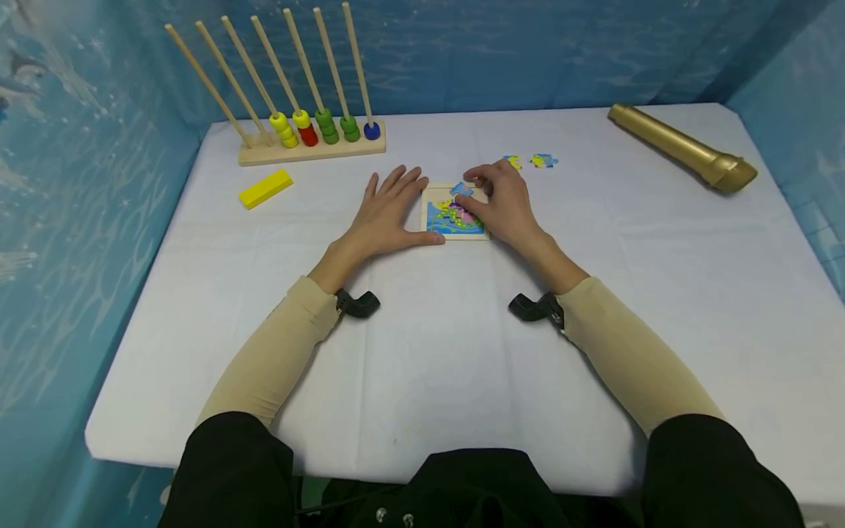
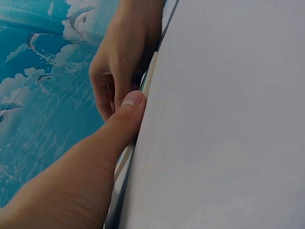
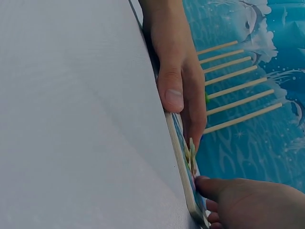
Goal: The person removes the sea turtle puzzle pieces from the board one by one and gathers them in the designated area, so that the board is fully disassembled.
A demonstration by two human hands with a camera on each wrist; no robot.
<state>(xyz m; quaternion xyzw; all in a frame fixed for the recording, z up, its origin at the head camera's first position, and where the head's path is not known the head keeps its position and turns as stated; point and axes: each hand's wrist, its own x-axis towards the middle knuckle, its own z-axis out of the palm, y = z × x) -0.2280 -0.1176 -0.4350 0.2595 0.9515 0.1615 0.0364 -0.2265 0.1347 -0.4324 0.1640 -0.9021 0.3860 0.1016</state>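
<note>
A small square jigsaw puzzle (image 1: 455, 226) in a light wooden frame lies on the table, its picture mostly blue with green, yellow and pink. My left hand (image 1: 385, 218) rests at its left side, fingers spread, with the thumb along the near edge of the frame (image 3: 178, 157). Over the puzzle's far right part, my right hand (image 1: 505, 204) pinches a blue puzzle piece (image 1: 461, 189) between thumb and index finger. In the right wrist view a piece (image 3: 192, 151) stands tilted up from the puzzle's surface. Two loose puzzle pieces (image 1: 543, 160) lie beyond the right hand.
A wooden peg stand (image 1: 317, 152) with coloured beads stands at the back left. In front of it lies a yellow block (image 1: 265, 188). A gold tube-shaped object (image 1: 680, 147) is at the back right. White cloth covers the table (image 1: 436, 352), and blue curtains surround it.
</note>
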